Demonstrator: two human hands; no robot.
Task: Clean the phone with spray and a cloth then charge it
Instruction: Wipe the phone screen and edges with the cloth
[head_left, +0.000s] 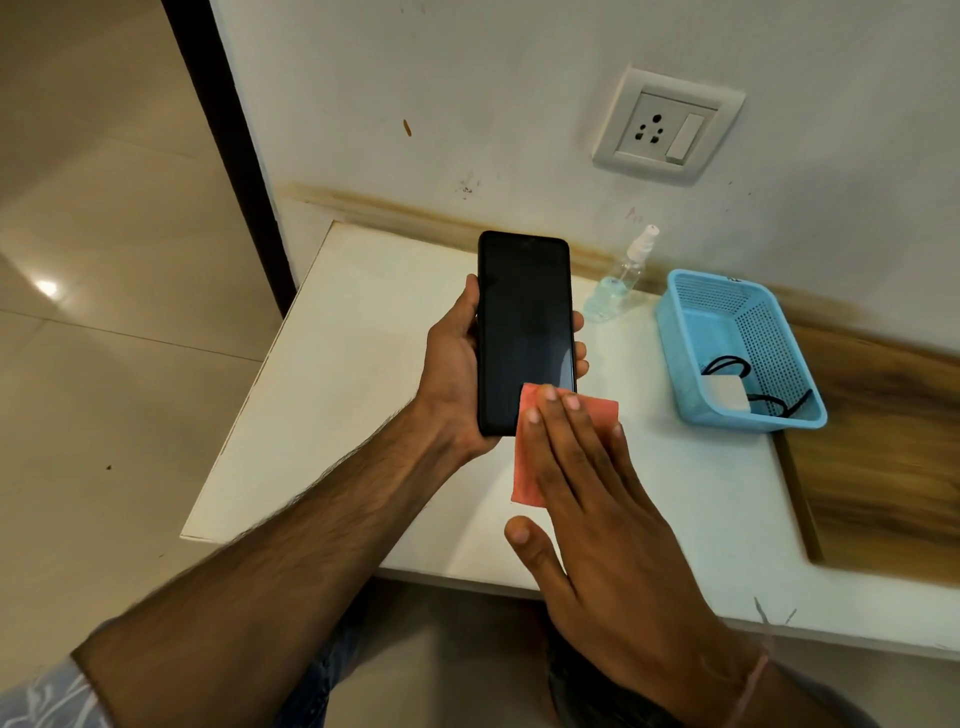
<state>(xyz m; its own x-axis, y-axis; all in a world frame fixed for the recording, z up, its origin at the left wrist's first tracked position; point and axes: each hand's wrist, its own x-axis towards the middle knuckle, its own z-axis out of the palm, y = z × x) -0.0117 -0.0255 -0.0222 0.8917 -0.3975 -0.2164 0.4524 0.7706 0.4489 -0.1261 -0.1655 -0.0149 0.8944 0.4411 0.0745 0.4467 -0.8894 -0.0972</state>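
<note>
Phone (524, 322) upright in left hand (457, 364), fingers wrapped round its edges. Right hand (597, 499) flat, straight fingers pressing cloth (524, 447) on phone's lower corner.

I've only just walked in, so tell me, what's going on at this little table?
A person is wiping a phone. The left hand grips it, dark screen up, above the table. The right hand presses a pink cloth flat on the screen's lower end with straight fingers. The spray bottle stands by the wall. The charger and its cable lie in the blue basket, and nothing is plugged into the wall socket, so charging has not begun.
</note>
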